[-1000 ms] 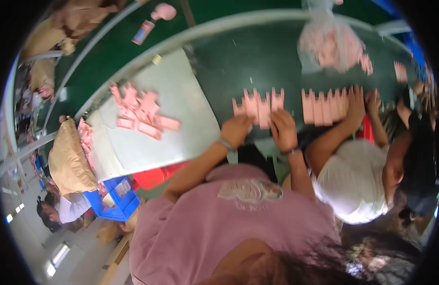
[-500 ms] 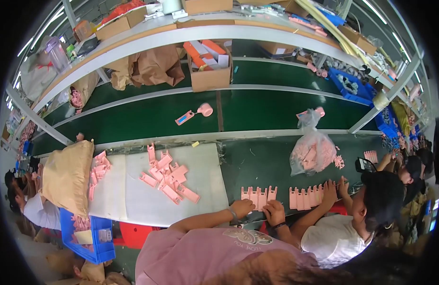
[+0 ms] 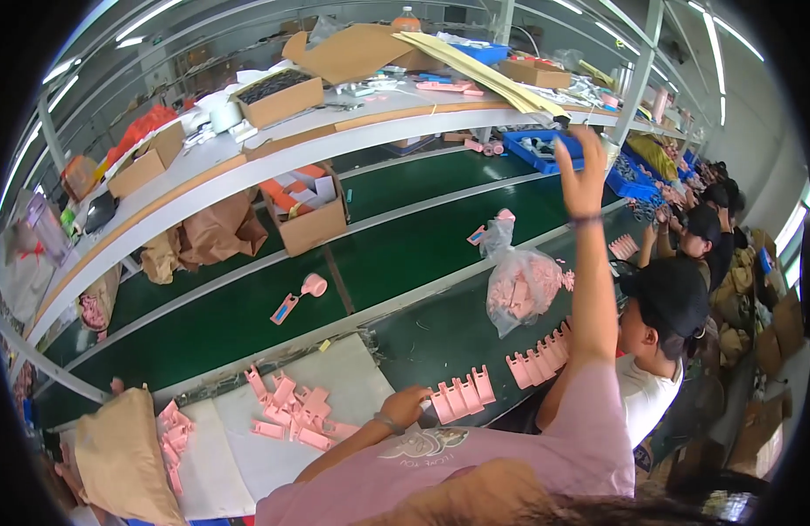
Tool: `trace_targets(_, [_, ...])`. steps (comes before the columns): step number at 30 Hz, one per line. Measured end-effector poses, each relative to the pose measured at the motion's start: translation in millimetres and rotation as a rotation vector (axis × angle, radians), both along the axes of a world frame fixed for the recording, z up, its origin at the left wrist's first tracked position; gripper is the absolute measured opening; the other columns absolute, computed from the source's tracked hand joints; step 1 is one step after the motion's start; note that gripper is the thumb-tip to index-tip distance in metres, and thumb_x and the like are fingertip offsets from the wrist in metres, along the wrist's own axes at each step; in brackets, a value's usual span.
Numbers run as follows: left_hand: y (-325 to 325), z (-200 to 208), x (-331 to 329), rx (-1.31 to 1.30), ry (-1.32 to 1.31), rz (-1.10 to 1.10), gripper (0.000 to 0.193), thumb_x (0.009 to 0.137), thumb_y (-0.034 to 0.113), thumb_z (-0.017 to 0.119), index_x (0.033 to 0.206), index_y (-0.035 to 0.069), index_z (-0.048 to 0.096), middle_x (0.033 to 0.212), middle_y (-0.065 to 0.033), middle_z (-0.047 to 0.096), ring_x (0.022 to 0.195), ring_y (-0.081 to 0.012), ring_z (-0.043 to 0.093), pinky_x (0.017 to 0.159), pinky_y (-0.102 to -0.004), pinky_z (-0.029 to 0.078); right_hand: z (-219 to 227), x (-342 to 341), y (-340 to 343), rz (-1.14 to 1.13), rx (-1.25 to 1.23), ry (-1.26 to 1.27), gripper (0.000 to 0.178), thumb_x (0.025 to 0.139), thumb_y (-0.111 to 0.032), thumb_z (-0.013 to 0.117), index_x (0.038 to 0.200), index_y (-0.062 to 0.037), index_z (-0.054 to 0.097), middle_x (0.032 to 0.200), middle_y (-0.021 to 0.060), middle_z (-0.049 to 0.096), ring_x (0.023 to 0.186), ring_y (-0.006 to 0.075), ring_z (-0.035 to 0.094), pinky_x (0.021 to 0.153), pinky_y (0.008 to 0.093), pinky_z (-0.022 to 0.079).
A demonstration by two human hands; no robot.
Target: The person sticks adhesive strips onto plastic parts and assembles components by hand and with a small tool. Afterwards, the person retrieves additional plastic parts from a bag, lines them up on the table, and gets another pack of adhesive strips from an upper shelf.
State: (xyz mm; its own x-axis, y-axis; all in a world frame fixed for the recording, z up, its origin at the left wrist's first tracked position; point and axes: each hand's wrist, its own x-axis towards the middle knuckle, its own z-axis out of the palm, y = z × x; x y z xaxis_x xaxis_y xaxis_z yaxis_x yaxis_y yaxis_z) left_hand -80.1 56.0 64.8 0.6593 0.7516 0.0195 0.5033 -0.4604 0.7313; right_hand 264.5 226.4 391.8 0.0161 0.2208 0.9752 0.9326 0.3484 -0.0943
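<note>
My left hand rests at the left end of a short row of pink plastic pieces standing side by side at the bench's front edge. Its fingers are bent together by the end piece; a small white spot shows at the fingertips, too small to name. Raised high at the end of a stretched arm, my right hand has its fingers apart and nothing visible in them. It appears in front of the upper shelf's edge, beside a blue tray. Loose pink pieces lie heaped on a white sheet to the left.
A clear bag of pink parts sits on the green bench. Another pink row lies before a co-worker in a black cap, close on my right. A brown sack stands far left. The shelf spans overhead.
My right hand has left the row of pink pieces and gone up toward the shelf, its fingers spreading. My left hand stays by the row. The view has turned to the right.
</note>
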Motion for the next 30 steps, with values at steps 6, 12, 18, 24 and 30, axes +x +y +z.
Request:
trace_targets(6, [13, -23, -28, -0.097, -0.024, 0.039, 0.035, 0.076, 0.006, 0.054, 0.110, 0.014, 0.060, 0.102, -0.0104, 0.061, 0.096, -0.0294, 0.059, 0.080, -0.0386, 0.049, 88, 66, 106, -0.018, -0.953, 0.005, 0.078, 0.077, -0.054, 0.068, 0.133, -0.0028, 0.047, 0.129, 0.0183, 0.053, 0.119, 0.0263, 0.050, 0.100, 0.0338, 0.038])
trace_targets(12, [12, -34, -38, -0.137, -0.059, 0.093, 0.036, 0.076, 0.005, 0.053, 0.108, 0.017, 0.062, 0.098, -0.0093, 0.062, 0.086, -0.0284, 0.061, 0.075, -0.0378, 0.050, 99, 70, 92, 0.157, -1.057, -0.132, 0.071, 0.073, -0.039, 0.076, 0.133, -0.0124, 0.049, 0.122, 0.0156, 0.058, 0.111, 0.0246, 0.056, 0.095, 0.0324, 0.042])
trace_targets(18, [9, -40, -32, -0.117, -0.065, 0.135, 0.032, 0.077, 0.006, 0.053, 0.106, 0.015, 0.064, 0.097, -0.0116, 0.062, 0.087, -0.0302, 0.060, 0.076, -0.0388, 0.049, 111, 99, 103, -0.147, -0.936, -0.493, 0.039, 0.091, -0.010, 0.045, 0.130, -0.0099, 0.052, 0.133, 0.0129, 0.051, 0.121, 0.0295, 0.049, 0.103, 0.0349, 0.037])
trace_targets(24, [11, -33, -23, -0.034, -0.035, 0.077, 0.029, 0.078, 0.007, 0.049, 0.103, 0.009, 0.064, 0.103, -0.0144, 0.063, 0.095, -0.0332, 0.059, 0.083, -0.0402, 0.047, 130, 139, 138, -0.122, 0.064, -0.193, 0.039, 0.089, -0.014, 0.044, 0.127, -0.0170, 0.053, 0.118, 0.0175, 0.059, 0.112, 0.0368, 0.054, 0.092, 0.0417, 0.044])
trace_targets(30, [-8, -29, -31, -0.070, -0.001, 0.151, 0.027, 0.078, 0.006, 0.050, 0.102, 0.008, 0.062, 0.097, -0.0130, 0.063, 0.094, -0.0319, 0.058, 0.081, -0.0401, 0.047, 138, 7, 84, -0.043, -0.451, 0.186, 0.036, 0.094, -0.006, 0.040, 0.129, 0.0021, 0.047, 0.123, 0.0270, 0.051, 0.117, 0.0387, 0.049, 0.101, 0.0474, 0.043])
